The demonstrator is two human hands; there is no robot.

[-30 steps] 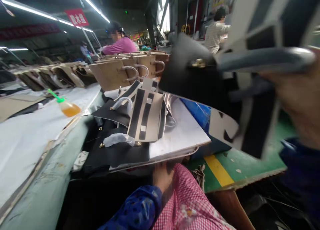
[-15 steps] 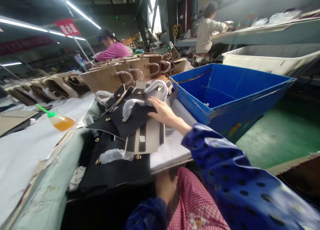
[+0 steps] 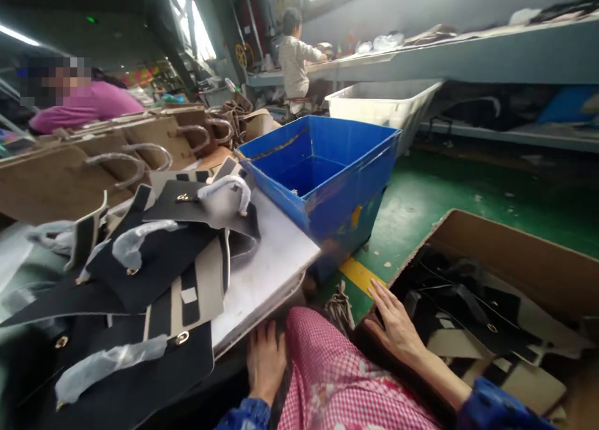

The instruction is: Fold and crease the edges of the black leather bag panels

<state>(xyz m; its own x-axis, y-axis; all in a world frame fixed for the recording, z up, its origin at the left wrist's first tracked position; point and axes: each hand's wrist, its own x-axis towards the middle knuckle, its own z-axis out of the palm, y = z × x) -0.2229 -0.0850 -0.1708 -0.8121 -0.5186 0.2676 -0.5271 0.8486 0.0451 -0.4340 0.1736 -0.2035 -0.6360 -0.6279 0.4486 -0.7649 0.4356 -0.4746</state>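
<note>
My left hand (image 3: 266, 360) rests by the near edge of the white tabletop (image 3: 276, 255), fingers stretched out and holding nothing. At the left corner of a cardboard box (image 3: 510, 239), my right hand (image 3: 395, 327) lies with its fingers extended and empty. Inside that box are black and beige bag panels (image 3: 472, 305), loosely piled. On the table lies a heap of black bag panels (image 3: 159, 261) with gold rings. Their handles (image 3: 112, 361) are wrapped in white film, and some panels show beige stripes.
A blue bin (image 3: 346, 199) stands beyond the table, with a white bin (image 3: 374, 102) behind it. Brown bags with handles (image 3: 107, 149) line the back left. One person in purple (image 3: 103, 102) and another in a light top (image 3: 294, 68) work farther off.
My right hand has left the panels on the table and moved right to the cardboard box. The view has turned right, bringing the box into sight. My left hand stays by the table edge.
</note>
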